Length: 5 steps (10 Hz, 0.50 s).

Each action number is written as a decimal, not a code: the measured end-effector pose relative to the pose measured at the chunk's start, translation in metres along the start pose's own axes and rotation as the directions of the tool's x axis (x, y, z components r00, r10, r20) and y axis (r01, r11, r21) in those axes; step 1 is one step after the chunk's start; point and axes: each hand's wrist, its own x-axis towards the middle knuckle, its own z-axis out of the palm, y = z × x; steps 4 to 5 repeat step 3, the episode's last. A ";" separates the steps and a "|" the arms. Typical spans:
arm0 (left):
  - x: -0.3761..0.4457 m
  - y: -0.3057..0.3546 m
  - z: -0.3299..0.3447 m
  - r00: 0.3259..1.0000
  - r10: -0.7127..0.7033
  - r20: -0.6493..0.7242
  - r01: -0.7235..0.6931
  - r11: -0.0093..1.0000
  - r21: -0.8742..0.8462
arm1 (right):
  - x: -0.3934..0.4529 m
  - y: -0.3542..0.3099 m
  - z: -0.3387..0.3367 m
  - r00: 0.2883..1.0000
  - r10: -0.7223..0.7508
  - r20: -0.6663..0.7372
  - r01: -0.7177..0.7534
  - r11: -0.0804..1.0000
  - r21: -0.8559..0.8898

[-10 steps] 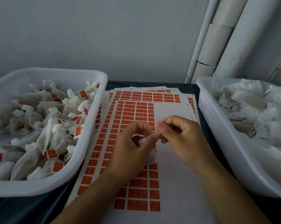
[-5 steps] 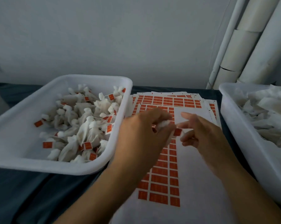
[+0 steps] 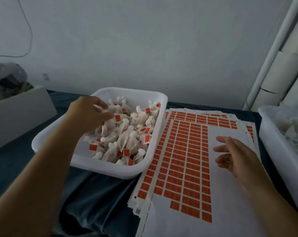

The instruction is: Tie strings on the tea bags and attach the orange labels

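The finished tea bags, tied and carrying orange tags, lie heaped in the white tub in the middle left of the frame, and our left hand reaches over its upper left part, fingers loosely spread above the pile and touching the topmost bags; we cannot tell whether a bag hangs from them. The untied bags, the next thing we judge we need, sit in the second tub at the far right edge. Our right hand hovers over the label sheets in the lower middle, fingers relaxed and apart, holding nothing. It is clearly the nearer of our 2 hands to that right tub, which lies just to its right.
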 end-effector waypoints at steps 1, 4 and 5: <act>0.004 -0.014 0.007 0.997 -0.058 0.048 0.056 0.997 0.059 | 0.000 0.004 0.001 1.000 0.013 -0.003 -0.014 0.999 -0.031; -0.002 -0.010 0.022 0.996 -0.030 0.085 0.013 0.981 0.195 | -0.003 -0.001 0.002 0.998 -0.003 -0.058 -0.002 0.997 -0.083; -0.002 -0.010 0.022 0.996 -0.030 0.085 0.013 0.981 0.195 | -0.003 -0.001 0.002 0.998 -0.003 -0.058 -0.002 0.997 -0.083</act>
